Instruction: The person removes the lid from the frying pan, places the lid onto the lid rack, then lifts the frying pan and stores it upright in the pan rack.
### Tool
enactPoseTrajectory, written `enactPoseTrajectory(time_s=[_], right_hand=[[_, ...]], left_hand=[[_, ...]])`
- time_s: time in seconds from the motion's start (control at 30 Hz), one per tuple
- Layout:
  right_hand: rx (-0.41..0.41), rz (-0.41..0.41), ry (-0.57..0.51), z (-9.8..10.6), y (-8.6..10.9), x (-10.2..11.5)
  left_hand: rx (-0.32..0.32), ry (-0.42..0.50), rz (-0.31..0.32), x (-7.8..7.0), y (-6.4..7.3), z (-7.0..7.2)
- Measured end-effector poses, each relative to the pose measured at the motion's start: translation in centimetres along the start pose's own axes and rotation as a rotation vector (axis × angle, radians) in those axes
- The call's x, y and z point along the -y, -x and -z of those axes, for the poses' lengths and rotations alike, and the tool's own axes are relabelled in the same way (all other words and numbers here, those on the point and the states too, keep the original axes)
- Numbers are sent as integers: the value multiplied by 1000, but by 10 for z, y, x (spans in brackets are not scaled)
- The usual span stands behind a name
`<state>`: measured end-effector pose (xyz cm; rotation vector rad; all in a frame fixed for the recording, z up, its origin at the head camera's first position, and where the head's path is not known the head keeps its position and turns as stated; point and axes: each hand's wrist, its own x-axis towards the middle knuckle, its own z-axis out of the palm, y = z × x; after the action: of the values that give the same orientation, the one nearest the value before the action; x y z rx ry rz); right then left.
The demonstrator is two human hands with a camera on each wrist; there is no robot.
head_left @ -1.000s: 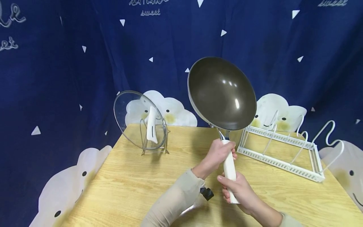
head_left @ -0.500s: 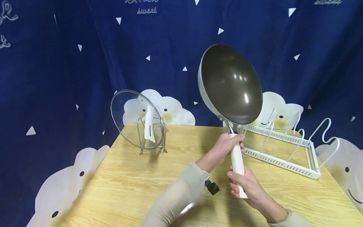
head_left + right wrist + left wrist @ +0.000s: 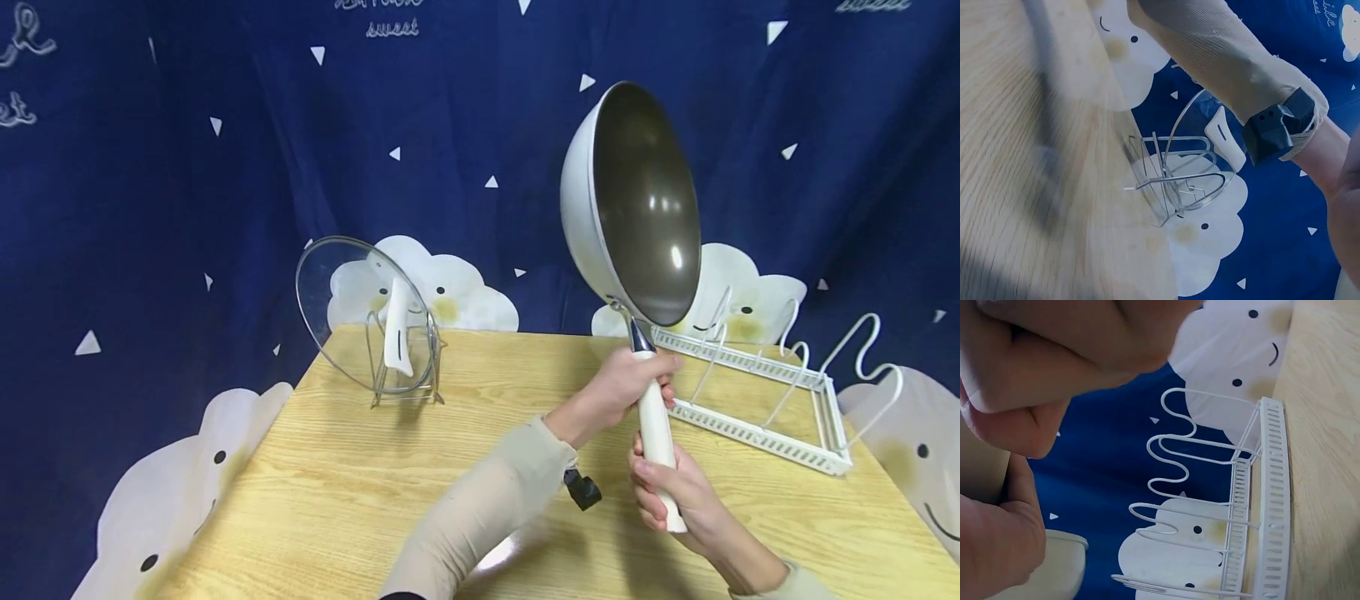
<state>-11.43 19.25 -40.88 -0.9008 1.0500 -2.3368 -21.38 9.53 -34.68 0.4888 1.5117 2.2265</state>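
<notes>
A deep wok (image 3: 648, 204), dark brown inside and white outside, is held up over the table by its long white handle (image 3: 657, 429). My left hand (image 3: 626, 379) grips the upper part of the handle, just below its metal neck. Lower down, my right hand (image 3: 678, 492) wraps round the handle near its end. The wok stands nearly upright, its dark inside facing right and toward me. In the left wrist view, fingers (image 3: 1054, 362) close round the handle, with part of the wok's pale outside (image 3: 1054, 565) below them.
On the right of the table (image 3: 337, 483) lies a white rack (image 3: 757, 433) with wavy upright wires. At the back left, a small wire stand (image 3: 408, 396) holds a glass lid (image 3: 337, 308) with a white handle. A blue curtain (image 3: 450, 100) hangs behind.
Both hands have carried the wok to the right and up. It has turned on its handle, so more of the white outside shows and the opening looks narrower.
</notes>
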Motion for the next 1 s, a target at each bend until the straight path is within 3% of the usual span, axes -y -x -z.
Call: enactPoseTrajectory(time_s=[0.13, 0.27, 0.4, 0.53, 0.73, 0.9, 1.0], right_hand=[[-23, -19, 60, 0, 1, 4], [-112, -114, 153, -4, 1, 7], [-252, -236, 266, -11, 1, 12], [-356, -306, 366, -14, 0, 19], [-450, -301, 487, -13, -4, 23], [-530, -279, 535, -12, -4, 20], [-550, -256, 535, -9, -1, 18]], left_hand=[[-57, -88, -39, 1, 1, -3], [-94, -132, -15, 2, 3, -5], [-81, -158, -2, 3, 4, -6], [-51, -218, -35, 4, 5, -9], [-64, -360, -51, 7, 4, -17], [-98, -404, -3, 12, 2, -25], [-103, -414, -6, 14, -1, -27]])
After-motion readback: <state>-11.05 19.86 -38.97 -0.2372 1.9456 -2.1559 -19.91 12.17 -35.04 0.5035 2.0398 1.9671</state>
